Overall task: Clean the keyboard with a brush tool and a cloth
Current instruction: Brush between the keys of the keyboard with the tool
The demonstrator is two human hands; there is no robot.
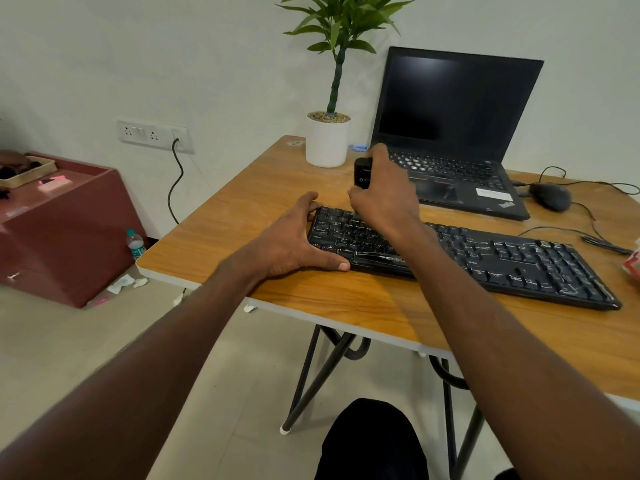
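The flat black plastic keyboard [464, 252] lies mid-frame on the wooden table [346, 306]. The left hand [298, 237] braces its left end, fingers spread. The right hand [384, 192] grips a black cylindrical brush tool [361, 172] above the keys. Brushing seems underway; next, sweep between the rows.

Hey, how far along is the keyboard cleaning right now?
Early on, it seems. Nothing looks finished: pale specks still show across the keyboard. In hand: the left hand steadies the keyboard's left end, while the right hand grips a black cylindrical tool, likely the brush, above the top-left keys. Left: most of the brushing, then wiping. No cloth is clearly in view.
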